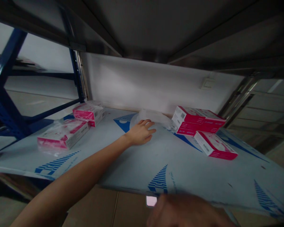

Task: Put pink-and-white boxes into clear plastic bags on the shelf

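Observation:
My left hand (141,131) reaches far back onto a shelf board (137,157) printed with blue marks. Its fingers are curled and touch a crumpled piece of clear plastic wrap (153,117) lying near the back wall. My right hand (184,210) is low at the shelf's front edge, dark and blurred, so its fingers do not show clearly. Right of the plastic lies a stack of pink-and-white boxes (196,121), with one more box (215,145) flat in front of it.
Two pink boxes in plastic wrap (62,135) (88,113) lie at the left of the shelf. Another shelf hangs close overhead. A blue rack upright (4,104) stands at the left, a metal post (236,97) at the right. A small glowing rectangle (151,200) shows below the front edge.

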Demonstrator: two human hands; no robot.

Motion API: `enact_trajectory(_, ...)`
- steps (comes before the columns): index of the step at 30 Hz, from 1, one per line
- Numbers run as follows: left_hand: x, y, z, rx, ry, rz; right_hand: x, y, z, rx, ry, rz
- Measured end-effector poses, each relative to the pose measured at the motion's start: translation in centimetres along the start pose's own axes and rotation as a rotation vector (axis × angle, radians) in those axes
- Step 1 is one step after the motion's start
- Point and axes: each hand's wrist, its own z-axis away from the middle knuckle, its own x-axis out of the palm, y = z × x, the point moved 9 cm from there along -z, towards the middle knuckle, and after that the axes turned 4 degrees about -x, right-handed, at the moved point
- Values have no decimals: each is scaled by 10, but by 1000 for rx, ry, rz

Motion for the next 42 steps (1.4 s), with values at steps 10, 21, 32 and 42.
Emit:
enact_trajectory(10, 6, -28, 4, -121, 21, 9, -236, 47, 15, -76, 1082, 1011)
enact_trajectory(21, 30, -49, 14, -280, -120, 96, -217, 118, 11, 196, 922, 1184)
enact_trajectory(32, 22, -48, 13, -245, -161, 188, -220, 136, 13, 282, 886, 1111)
enact_trajectory(42, -67, -62, 91, -375, -98, 50, -180, 27, -25, -190, 916, 1187)
